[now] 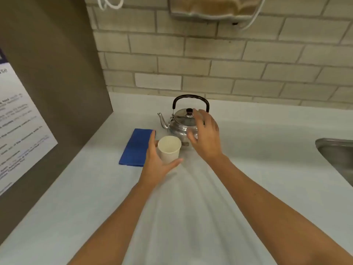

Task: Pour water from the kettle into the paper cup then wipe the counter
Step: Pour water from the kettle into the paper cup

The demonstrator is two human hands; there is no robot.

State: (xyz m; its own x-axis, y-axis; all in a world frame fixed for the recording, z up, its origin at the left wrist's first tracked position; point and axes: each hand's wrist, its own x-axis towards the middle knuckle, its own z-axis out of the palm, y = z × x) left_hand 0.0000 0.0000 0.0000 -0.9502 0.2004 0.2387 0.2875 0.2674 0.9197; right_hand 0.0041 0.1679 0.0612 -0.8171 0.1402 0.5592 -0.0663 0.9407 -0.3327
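Note:
A shiny metal kettle (181,123) with a black arched handle and its spout to the left stands on the white counter (257,169) near the tiled wall. Just in front of it stands an empty white paper cup (169,148), upright. My left hand (157,161) wraps the cup's left side and base, thumb across the front. My right hand (205,136) hovers over the kettle's right side with fingers spread, below the handle, holding nothing. A folded blue cloth (136,147) lies flat to the left of the cup.
A brown panel (57,83) with a printed notice walls off the left side. A steel sink (338,157) sits at the right edge. A paper towel dispenser (215,8) hangs on the brick wall above the kettle.

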